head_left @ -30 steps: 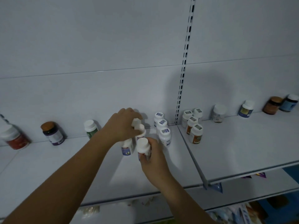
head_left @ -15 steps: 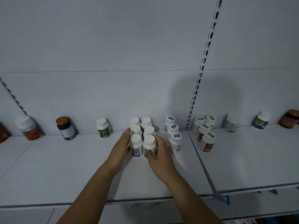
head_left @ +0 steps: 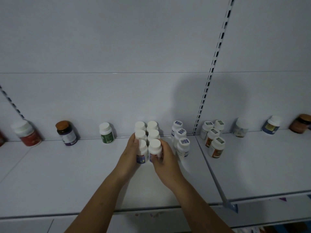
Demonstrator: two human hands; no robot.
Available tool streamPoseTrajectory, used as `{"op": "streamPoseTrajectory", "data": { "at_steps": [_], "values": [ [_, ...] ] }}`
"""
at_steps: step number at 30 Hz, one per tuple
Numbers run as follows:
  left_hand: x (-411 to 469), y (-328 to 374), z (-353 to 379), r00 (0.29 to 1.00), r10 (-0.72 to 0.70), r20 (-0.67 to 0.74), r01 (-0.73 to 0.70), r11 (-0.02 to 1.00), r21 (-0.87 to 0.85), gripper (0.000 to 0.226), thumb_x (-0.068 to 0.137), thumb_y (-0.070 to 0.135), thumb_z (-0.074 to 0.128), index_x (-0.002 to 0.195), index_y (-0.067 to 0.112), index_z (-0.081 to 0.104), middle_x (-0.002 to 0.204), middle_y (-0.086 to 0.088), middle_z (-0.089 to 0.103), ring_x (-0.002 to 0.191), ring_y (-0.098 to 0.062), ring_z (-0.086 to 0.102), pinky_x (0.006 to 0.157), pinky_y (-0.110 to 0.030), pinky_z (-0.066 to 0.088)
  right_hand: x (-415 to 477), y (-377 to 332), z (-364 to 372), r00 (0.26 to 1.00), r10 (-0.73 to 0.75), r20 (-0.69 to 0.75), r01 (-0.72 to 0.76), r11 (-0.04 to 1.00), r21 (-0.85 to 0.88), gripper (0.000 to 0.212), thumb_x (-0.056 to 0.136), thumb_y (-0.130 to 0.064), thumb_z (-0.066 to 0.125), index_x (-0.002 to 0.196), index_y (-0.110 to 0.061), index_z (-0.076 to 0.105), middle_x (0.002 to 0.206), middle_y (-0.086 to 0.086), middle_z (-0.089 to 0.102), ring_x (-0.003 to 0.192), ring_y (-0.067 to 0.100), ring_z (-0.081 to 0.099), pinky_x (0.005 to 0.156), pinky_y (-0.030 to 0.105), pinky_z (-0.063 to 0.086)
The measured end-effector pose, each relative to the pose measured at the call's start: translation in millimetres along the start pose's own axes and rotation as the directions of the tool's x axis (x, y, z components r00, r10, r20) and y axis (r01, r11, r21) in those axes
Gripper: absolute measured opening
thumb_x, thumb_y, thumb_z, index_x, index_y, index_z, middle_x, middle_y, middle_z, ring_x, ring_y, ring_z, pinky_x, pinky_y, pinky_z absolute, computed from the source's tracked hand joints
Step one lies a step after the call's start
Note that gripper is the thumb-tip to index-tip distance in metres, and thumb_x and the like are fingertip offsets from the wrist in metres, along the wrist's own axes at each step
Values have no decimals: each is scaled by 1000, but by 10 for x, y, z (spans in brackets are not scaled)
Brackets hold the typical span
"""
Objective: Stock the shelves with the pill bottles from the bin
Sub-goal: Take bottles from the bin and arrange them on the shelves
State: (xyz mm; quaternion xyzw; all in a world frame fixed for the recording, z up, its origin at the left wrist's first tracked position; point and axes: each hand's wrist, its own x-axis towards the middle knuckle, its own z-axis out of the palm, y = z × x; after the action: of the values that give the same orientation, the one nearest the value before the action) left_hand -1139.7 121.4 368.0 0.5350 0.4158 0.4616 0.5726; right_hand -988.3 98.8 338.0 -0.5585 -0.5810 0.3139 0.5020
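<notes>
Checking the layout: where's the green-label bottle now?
In the head view, the green-label bottle stands at the back of the left shelf, between the brown-capped bottle and the six-bottle cluster.

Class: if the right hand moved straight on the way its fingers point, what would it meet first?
The right hand grips the front-right white-capped plastic pill bottle; pushed on toward the white back panel, that bottle would probably meet the white-capped bottle directly behind it first, though their gap is unclear.
</notes>
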Motion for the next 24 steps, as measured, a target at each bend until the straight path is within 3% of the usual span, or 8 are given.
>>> {"op": "streamPoseTrajectory", "data": {
  "at_steps": [8,11,13,14,17,22,24],
  "values": [
    [24,-49,-20,997,12,-70,-5,996,89,49,112,37,34,160,28,35,155,10,53,135,-3,57,99,-12,49,-7,22,15,1000,-7,0,7,1000,-29,62,94,-13,70,148,-29,44,146,-8,53,136,7,51,114,39,46],
    [-18,30,-12,988,-9,-151,27,992,120,55,111,44,35,164,32,27,160,18,40,147,-8,43,102,-10,40,-52,-42,-5,1000,-19,-2,19,999,-51,69,93,-7,71,152,-24,39,148,-3,49,138,4,47,117,31,41],
    [-66,123,-12,979,9,-202,30,982,187,54,112,45,33,163,34,24,155,24,32,146,-2,34,100,-3,33,-121,-131,-53,998,-39,39,41,997,-61,76,93,-7,71,156,-28,33,153,-5,44,141,2,43,118,25,39],
    [-93,167,-32,975,38,-219,18,968,250,55,111,47,33,163,36,23,155,25,30,145,1,30,105,-7,28,-163,-182,-87,996,-56,70,61,996,-69,79,94,-8,71,158,-30,30,156,-7,41,144,1,40,119,22,37],
    [-187,271,-164,964,133,-230,-18,897,442,64,105,57,37,164,40,22,159,25,27,142,5,25,114,-22,20,-276,-356,-223,982,-127,140,144,983,-116,81,98,-17,68,161,-36,20,165,-12,30,152,1,28,123,20,30],
    [-436,474,-381,939,265,-218,-47,730,682,75,97,65,51,162,37,28,161,24,29,145,3,29,120,-28,26,-292,-704,-421,934,-270,233,314,933,-178,72,101,-29,66,161,-30,26,169,-10,23,156,6,20,123,18,22],
    [-609,556,-444,926,319,-204,-45,628,777,78,97,66,55,163,34,28,166,15,33,149,-4,33,121,-31,29,-258,-830,-428,908,-297,297,361,913,-190,72,101,-38,65,160,-31,26,170,-10,22,157,10,19,126,29,26]
  ]
}}
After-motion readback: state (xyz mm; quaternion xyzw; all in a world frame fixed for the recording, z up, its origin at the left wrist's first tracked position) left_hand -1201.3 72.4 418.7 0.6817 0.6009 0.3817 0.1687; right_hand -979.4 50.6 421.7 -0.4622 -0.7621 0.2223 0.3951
